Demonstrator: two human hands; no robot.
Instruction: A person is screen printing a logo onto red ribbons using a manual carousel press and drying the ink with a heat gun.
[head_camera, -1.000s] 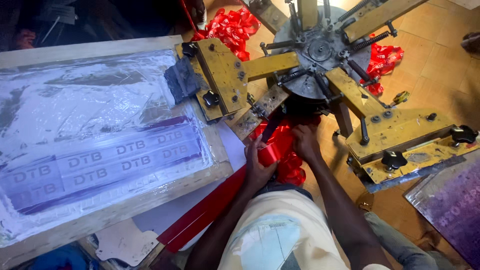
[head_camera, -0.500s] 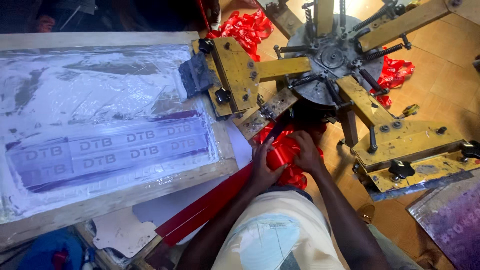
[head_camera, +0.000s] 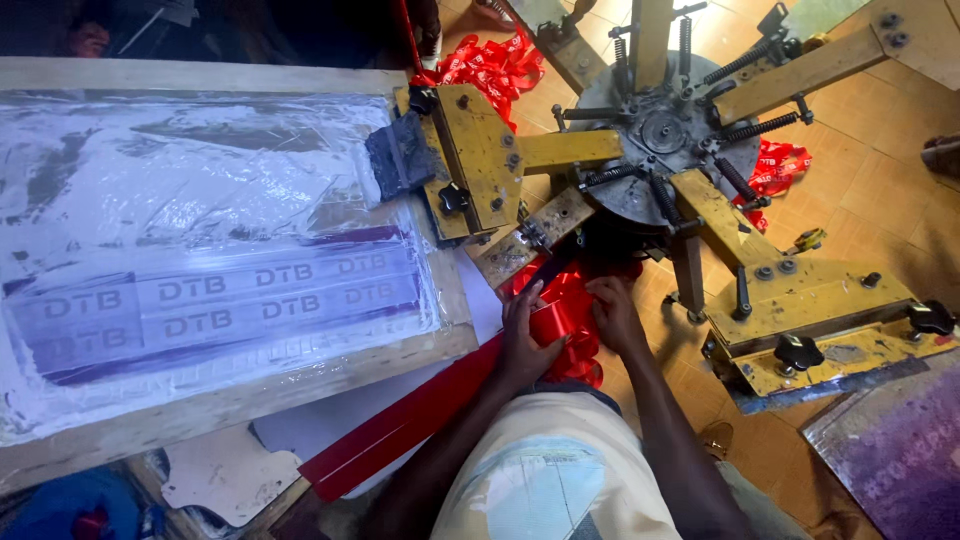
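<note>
Two hands: both meet on the red ribbon (head_camera: 556, 322) below the press hub.
Left hand (head_camera: 523, 340): fingers pressed flat over the ribbon, palm down, not curled round it.
Right hand (head_camera: 612, 315): closed on the ribbon's bunched folds, just beside the left.
Ribbon: runs as a flat red strip down-left from the hands, along the wooden screen frame (head_camera: 250, 395).
Press: yellow rotary arms (head_camera: 800, 300) spread above the hands.
Heap: more red ribbon (head_camera: 495, 65) lies well apart, at top.
</note>
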